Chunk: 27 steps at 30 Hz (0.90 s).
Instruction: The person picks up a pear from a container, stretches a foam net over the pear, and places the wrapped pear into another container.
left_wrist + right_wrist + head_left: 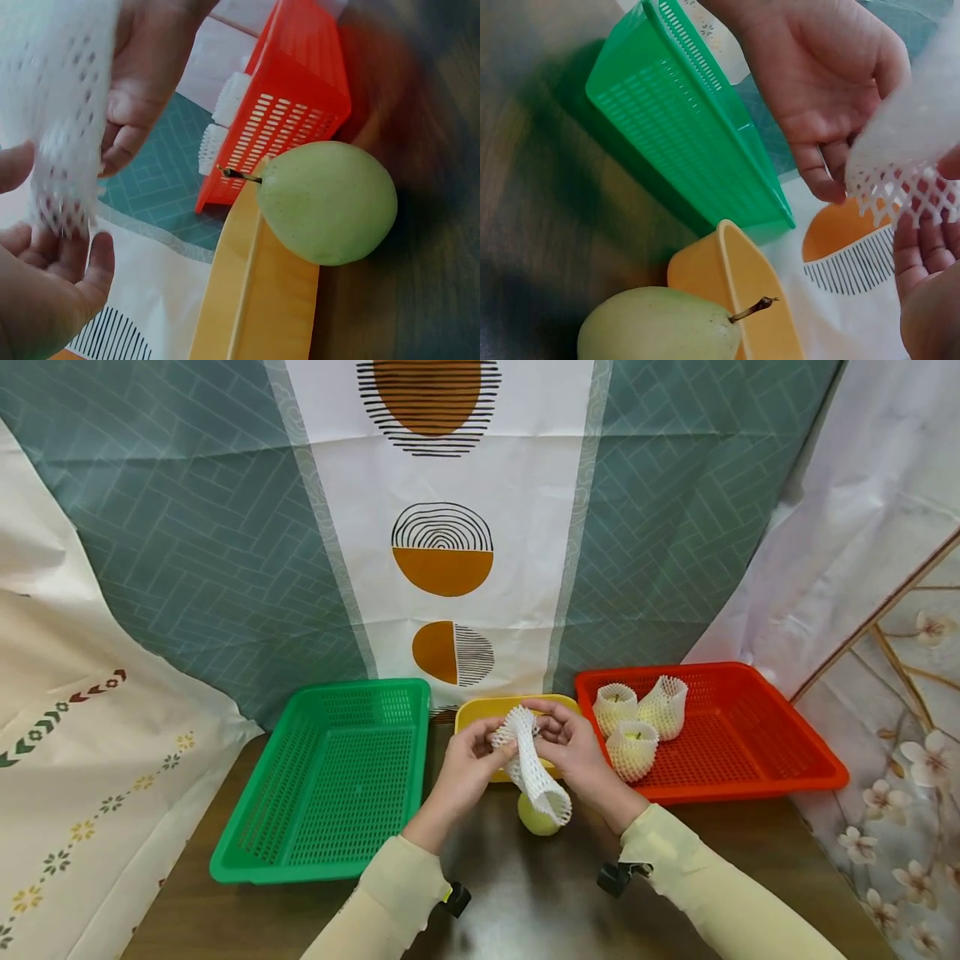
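Both hands hold a white foam net sleeve [538, 772] over the front of the yellow container. My left hand [471, 767] pinches its upper end from the left. On the other side my right hand [572, 745] has its fingers on the same end. The sleeve's lower end hangs toward me, its round mouth open. Beneath it, on the table, sits a bare pale green pear [330, 202], partly covered by the sleeve in the head view. Its dark stem [754, 309] points toward the yellow container [480, 710].
On the left stands a green basket [423, 752]. The red basket [750, 785] on the right holds several pears [632, 752] in foam nets at its left end. A patterned cloth [517, 527] hangs behind the table [495, 918].
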{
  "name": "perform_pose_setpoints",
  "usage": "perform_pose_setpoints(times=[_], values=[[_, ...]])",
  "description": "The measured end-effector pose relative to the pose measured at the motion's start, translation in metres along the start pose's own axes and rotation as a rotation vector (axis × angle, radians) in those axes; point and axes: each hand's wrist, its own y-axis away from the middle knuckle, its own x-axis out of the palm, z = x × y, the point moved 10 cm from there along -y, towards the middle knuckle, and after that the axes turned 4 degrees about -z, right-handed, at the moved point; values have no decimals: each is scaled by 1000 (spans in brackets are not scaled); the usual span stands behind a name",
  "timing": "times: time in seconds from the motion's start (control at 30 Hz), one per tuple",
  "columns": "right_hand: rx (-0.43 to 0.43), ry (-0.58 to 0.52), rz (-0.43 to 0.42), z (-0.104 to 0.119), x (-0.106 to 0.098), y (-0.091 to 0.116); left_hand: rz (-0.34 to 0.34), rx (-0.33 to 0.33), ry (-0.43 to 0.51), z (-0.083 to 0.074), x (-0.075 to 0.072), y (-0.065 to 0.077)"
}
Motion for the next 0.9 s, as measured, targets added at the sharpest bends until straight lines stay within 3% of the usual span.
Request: perform_pose_setpoints(times=[0.17, 0.27, 0.33, 0.47, 0.63, 0.73, 0.9], values=[[-7, -178, 6, 7, -4, 2, 17, 6, 4, 1, 2, 0], [49, -306, 71, 6, 0, 3, 5, -14, 30, 10, -1, -4], [92, -331, 97, 2, 1, 5, -14, -31, 56, 20, -4, -7], [171, -237, 22, -13, -10, 11, -49, -84, 88, 41, -8, -9], [181, -106, -143, -25, -31, 18, -75, -171, 105, 59, -7, -5], [188, -65, -173, -28, -35, 21, -64, -191, 120, 64, -3, -4], [276, -1, -185, -38, -36, 27, -32, -237, 138, 77, 6, -1]])
